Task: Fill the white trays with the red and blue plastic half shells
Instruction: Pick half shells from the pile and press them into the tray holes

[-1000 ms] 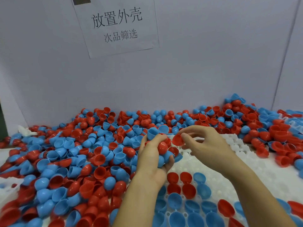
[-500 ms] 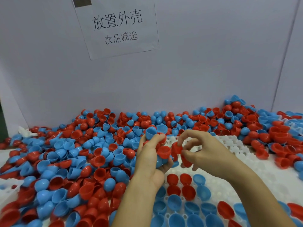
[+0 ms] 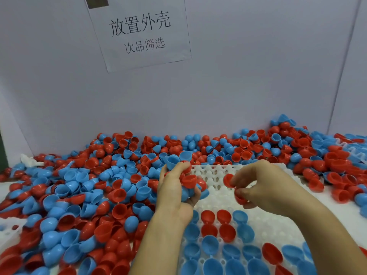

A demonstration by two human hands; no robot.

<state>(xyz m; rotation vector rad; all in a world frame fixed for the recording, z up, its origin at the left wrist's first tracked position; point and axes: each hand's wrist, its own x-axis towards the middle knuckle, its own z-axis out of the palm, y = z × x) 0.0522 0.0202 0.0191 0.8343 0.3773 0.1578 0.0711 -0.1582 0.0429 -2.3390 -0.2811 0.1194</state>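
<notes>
A white tray (image 3: 216, 171) with round pockets lies in front of me; its near rows hold red and blue half shells (image 3: 226, 229), open side up. My left hand (image 3: 174, 193) hovers over the tray's left edge and grips a handful of red and blue shells (image 3: 189, 180). To its right, my right hand (image 3: 258, 187) pinches a red half shell (image 3: 228, 180) at the fingertips, and a second red shell (image 3: 239, 197) is held under its curled fingers. Both hands are above empty pockets.
A deep heap of loose red and blue half shells (image 3: 89, 191) covers the table to the left, back and right. A grey wall with a paper sign (image 3: 139, 32) stands behind. Another white tray corner (image 3: 10, 229) shows at the left edge.
My right hand has drawn away from the left hand to the right, carrying red shells. The left hand stays in place with its handful.
</notes>
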